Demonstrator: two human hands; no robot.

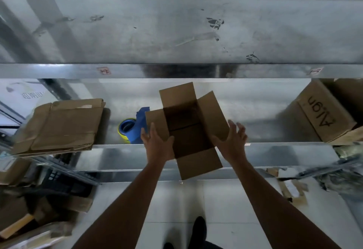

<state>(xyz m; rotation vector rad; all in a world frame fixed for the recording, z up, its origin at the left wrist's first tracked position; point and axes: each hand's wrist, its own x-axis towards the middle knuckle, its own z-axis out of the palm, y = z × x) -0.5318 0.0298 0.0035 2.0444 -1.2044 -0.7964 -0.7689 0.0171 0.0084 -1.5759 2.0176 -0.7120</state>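
Galvanised steel shelving (265,111), scuffed and dully gleaming, is filling the view as I am looking down on an open cardboard box (188,130) sitting at the front edge of the middle shelf, its near flap hanging out over the lip. All four flaps are standing open and the brown corrugated interior is showing nothing inside. The box's long axis is running away from me, the far end leaning slightly left, so it is lying squarely between my hands. My left hand (157,144) is resting flat, fingers straight, against the left flap and wall. My right hand (231,140) is hovering wide, fingers spread, just beside the right flap; whether it is touching I cannot tell. Neither hand is gripping anything. The left hand is the nearer, and I judge the right has only to close inward for a two-sided hold. A blue-and-yellow tape dispenser (131,128) is lying just left of the box, flattened cartons (60,125) further left, a printed carton (322,111) well to the right.
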